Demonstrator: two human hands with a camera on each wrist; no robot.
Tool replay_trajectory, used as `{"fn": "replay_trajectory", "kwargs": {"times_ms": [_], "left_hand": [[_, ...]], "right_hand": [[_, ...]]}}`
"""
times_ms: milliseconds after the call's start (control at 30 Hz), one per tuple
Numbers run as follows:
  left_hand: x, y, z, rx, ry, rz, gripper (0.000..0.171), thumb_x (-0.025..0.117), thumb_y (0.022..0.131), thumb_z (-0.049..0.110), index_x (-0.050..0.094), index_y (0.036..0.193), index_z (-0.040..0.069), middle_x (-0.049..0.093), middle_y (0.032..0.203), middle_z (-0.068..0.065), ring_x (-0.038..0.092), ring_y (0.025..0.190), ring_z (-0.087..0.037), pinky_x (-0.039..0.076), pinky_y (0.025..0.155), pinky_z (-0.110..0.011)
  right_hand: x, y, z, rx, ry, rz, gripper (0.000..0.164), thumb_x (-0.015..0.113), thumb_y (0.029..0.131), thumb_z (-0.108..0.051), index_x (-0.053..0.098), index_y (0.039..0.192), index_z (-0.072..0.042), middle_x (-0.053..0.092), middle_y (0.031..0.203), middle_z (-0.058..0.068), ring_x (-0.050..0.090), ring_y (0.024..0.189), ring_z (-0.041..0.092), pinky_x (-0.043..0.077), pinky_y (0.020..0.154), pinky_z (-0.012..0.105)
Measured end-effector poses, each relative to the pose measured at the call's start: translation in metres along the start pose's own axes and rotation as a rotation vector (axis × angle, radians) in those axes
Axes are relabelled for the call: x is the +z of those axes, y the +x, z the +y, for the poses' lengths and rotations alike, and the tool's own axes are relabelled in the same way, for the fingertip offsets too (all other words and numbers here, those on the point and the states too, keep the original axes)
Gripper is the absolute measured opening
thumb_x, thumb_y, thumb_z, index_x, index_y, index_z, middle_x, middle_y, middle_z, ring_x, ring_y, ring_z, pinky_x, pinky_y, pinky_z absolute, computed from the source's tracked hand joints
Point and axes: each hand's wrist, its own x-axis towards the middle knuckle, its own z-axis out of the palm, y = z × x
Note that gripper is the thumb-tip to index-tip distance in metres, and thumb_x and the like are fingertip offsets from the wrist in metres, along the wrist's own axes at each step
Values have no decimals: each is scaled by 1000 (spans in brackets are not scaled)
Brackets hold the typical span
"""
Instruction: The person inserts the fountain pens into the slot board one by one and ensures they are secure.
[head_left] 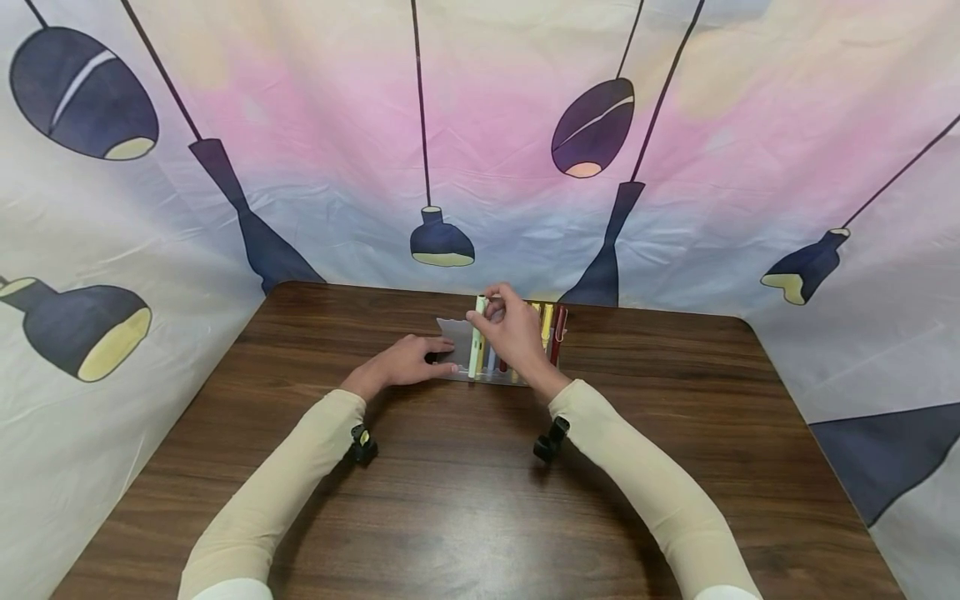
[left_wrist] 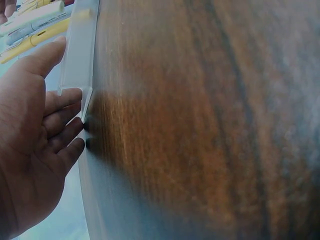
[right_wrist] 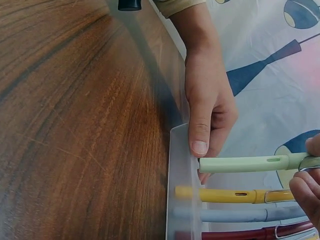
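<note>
My right hand (head_left: 513, 329) pinches a light green pen (right_wrist: 242, 164) near its clipped end, and only its fingertips show at the right edge of the right wrist view. The pen's other end sits just above the front wall of a clear pen holder (right_wrist: 181, 150), beside the left thumb. My left hand (head_left: 412, 360) holds the holder's left end, thumb (left_wrist: 50, 57) along its front edge and the other fingers around the end. Next to the green pen lie a yellow pen (right_wrist: 225, 195), a grey-blue pen (right_wrist: 235, 215) and a dark red pen (right_wrist: 250, 234) in the holder.
The holder stands toward the far edge of a dark wood table (head_left: 465, 500). Another yellow pen (head_left: 547, 325) and a dark red pen (head_left: 558, 333) lie at its right end. A cloth backdrop (head_left: 337, 167) with printed lamps hangs behind the table.
</note>
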Motion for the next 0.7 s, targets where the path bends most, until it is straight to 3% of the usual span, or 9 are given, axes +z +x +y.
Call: {"fn": "replay_trajectory", "kwargs": {"times_ms": [700], "left_hand": [[0, -1, 3, -3, -14, 12, 67, 59, 100, 55, 57, 146, 6, 52, 151, -16, 52, 138, -32, 43, 112, -51]], "right_hand": [[12, 5, 4, -2, 12, 26, 35, 78, 93, -30, 60, 119, -14, 68, 88, 1, 71, 76, 14, 60, 69, 31]]}}
